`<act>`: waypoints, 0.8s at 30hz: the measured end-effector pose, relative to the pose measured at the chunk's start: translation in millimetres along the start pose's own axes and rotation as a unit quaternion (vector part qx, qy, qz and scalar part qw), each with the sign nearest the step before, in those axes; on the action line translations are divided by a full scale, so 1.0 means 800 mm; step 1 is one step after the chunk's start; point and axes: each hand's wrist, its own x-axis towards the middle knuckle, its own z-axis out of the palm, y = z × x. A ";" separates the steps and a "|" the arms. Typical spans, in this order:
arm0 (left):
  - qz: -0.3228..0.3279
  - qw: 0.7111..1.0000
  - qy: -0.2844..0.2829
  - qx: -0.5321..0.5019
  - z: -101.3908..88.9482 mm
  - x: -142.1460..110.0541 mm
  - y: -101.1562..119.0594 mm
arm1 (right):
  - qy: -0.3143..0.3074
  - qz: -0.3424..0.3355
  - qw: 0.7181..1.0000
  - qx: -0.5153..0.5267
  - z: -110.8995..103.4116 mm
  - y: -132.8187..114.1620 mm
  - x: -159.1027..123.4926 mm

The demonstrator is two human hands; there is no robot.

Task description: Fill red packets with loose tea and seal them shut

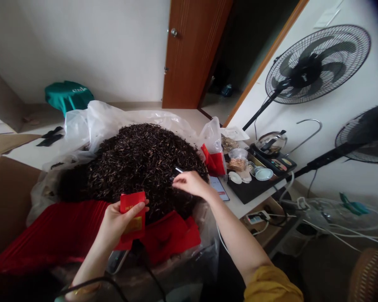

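Observation:
My left hand [118, 220] is closed on a red packet [132, 205] with gold print, the thumb across its front. It is held upright at the near edge of a big heap of dark dried tea leaves [138, 155]. Over the heap's right side, my right hand [189, 183] has its fingertips pinched together. A small thin silvery piece [178, 170] shows beside those fingers; what exactly they grip is too small to tell. The heap sits in a clear plastic liner [107, 115]. More red packets [173, 237] lie along its near edge.
A side table at right holds a phone [219, 188], plastic tubs [237, 158] and a glass kettle [271, 143]. Two standing fans [308, 71] rise behind it. Cables trail over a power strip [257, 217]. A cardboard box [8, 193] stands left, and a teal-covered stool [68, 95] farther back.

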 end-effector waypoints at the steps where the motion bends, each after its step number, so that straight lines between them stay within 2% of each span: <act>1: 0.000 1.000 0.000 0.000 0.000 0.000 0.000 | 0.052 0.033 0.998 -0.015 -0.011 0.012 0.004; 4: 0.000 1.000 0.003 0.001 0.000 0.002 -0.001 | 0.193 0.130 0.970 -0.076 -0.047 0.058 0.017; 7: -0.006 1.000 0.006 -0.001 0.001 0.003 -0.003 | 0.253 0.216 0.935 -0.124 -0.070 0.108 0.023; 12: -0.016 1.000 0.010 -0.007 0.002 0.004 -0.003 | 0.253 0.347 0.891 -0.147 -0.077 0.179 0.007; 15: -0.015 1.000 0.011 -0.003 0.003 0.003 -0.001 | 0.238 0.395 0.875 -0.146 -0.081 0.210 -0.007; 19: -0.019 1.000 0.012 -0.002 0.003 0.002 0.000 | 0.202 0.426 0.871 -0.139 -0.082 0.238 -0.014; 24: -0.021 1.000 0.013 -0.009 0.004 0.004 -0.001 | 0.186 0.429 0.873 -0.137 -0.077 0.262 -0.013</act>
